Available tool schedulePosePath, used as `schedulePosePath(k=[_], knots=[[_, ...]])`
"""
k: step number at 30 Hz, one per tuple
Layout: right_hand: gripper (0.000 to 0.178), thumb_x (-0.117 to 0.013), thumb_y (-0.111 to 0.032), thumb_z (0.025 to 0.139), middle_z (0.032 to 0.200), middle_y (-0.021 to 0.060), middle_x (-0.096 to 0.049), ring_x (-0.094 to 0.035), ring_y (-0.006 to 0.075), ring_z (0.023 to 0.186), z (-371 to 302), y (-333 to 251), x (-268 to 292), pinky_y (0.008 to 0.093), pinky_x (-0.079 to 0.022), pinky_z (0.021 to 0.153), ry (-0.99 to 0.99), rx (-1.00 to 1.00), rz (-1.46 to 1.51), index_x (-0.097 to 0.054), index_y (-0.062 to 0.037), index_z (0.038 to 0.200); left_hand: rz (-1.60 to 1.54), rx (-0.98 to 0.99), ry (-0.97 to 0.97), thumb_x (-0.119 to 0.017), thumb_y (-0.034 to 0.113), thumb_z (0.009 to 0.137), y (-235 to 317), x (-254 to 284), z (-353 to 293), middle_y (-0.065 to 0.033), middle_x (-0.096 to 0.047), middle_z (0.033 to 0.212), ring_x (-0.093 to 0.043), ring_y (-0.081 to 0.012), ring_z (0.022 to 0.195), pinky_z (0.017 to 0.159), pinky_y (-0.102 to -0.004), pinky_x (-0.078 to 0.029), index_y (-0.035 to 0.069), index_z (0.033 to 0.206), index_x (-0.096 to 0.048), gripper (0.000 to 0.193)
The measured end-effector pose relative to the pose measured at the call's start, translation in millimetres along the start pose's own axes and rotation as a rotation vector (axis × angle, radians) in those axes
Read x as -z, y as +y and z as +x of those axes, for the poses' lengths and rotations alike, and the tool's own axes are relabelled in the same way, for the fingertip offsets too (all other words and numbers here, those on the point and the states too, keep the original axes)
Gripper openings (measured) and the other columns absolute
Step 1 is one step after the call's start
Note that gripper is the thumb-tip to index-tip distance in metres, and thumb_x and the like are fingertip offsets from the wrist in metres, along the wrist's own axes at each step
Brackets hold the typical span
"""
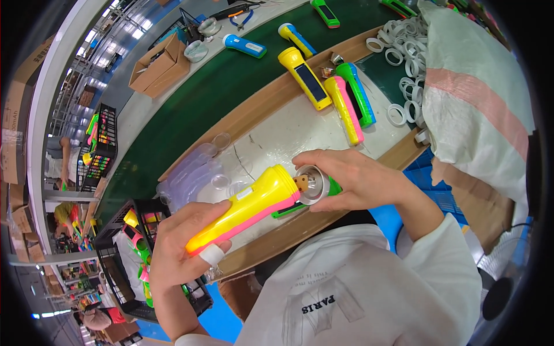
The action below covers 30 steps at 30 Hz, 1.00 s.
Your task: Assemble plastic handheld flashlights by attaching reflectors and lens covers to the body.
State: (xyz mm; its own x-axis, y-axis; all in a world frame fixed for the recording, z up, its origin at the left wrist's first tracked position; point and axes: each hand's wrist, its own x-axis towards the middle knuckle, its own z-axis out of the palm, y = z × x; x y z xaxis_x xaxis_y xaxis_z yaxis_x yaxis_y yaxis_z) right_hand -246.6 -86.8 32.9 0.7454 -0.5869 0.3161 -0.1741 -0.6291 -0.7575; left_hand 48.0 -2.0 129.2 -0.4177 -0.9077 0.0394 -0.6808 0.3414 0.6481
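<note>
My left hand (187, 233) is wrapped round a yellow and pink flashlight body (254, 202), its wide end tilted up to the right. A white band circles one finger of that hand. Between the fingers and thumb of my right hand (355, 179) is a silver reflector cup (313, 183), held at the body's mouth. A small brown board (300, 183) shows between cup and body. Partly hidden behind them lies a green flashlight (287, 211). Beyond my hands, a yellow flashlight (306, 81), a yellow and pink one (344, 111) and a blue and green one (356, 94) lie together.
Clear lenses (199, 173) are stacked on the left of the cardboard-edged tray (259, 147). White rings (407, 55) are heaped beside a white woven sack (473, 92) on the right. A black crate (124, 288) with flashlight parts stands at left, a cardboard box (160, 66) farther back.
</note>
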Motion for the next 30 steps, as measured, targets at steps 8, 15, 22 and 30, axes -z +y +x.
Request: schedulePosePath(k=[8, 15, 22, 30], knots=[[0.077, -0.078, -0.03, 0.076, 0.12, 0.0196, -0.057, -0.059, 0.0364, 0.106, 11.0, 0.1, -6.4, 0.0397, -0.049, 0.087, -0.227, -0.091, 0.119, -0.039, -0.0018, 0.136, 0.072, -0.02, -0.132, -0.076, 0.013, 0.07, -1.1, -8.1, 6.2, -0.0139, -0.065, 0.097, -0.066, -0.0279, 0.078, 0.069, -0.0326, -0.052, 0.006, 0.117, -0.066, 0.049], [0.05, -0.073, -0.027, 0.079, 0.122, 0.0125, -0.057, -0.058, 0.0316, 0.108, 5.6, -27.7, -38.2, 0.0429, -0.048, 0.089, 0.137, 0.546, 0.132, -0.057, -0.0106, 0.122, -0.858, 0.196, -0.164, -0.077, 0.008, 0.074, -47.7, -67.9, -26.5, -0.0151, -0.068, 0.107, -0.066, -0.0238, 0.096, 0.082, -0.0316, -0.05, -0.003, 0.115, -0.064, 0.045], [0.03, -0.041, -0.028, 0.1, 0.099, 0.0089, -0.062, -0.058, 0.0203, 0.094, 21.6, 39.6, -67.1, 0.0296, -0.044, 0.091, 0.288, -0.614, 0.952, -0.059, -0.0039, 0.102, 0.478, -0.253, 0.144, -0.076, 0.012, 0.067, -32.8, -84.0, 18.8, -0.0121, -0.063, 0.102, -0.059, -0.0223, 0.069, 0.057, -0.0298, -0.049, 0.015, 0.112, -0.068, 0.046], [0.038, -0.044, -0.038, 0.096, 0.099, 0.0115, -0.061, -0.06, 0.0238, 0.094, 29.5, 23.2, -52.8, 0.0311, -0.041, 0.093, 0.29, -0.425, 0.634, -0.059, -0.0032, 0.1, 0.008, 0.002, 0.235, -0.078, 0.008, 0.069, -29.9, -93.4, 9.7, -0.0151, -0.063, 0.104, -0.064, -0.0308, 0.085, 0.071, -0.0346, -0.053, 0.012, 0.119, -0.064, 0.052]])
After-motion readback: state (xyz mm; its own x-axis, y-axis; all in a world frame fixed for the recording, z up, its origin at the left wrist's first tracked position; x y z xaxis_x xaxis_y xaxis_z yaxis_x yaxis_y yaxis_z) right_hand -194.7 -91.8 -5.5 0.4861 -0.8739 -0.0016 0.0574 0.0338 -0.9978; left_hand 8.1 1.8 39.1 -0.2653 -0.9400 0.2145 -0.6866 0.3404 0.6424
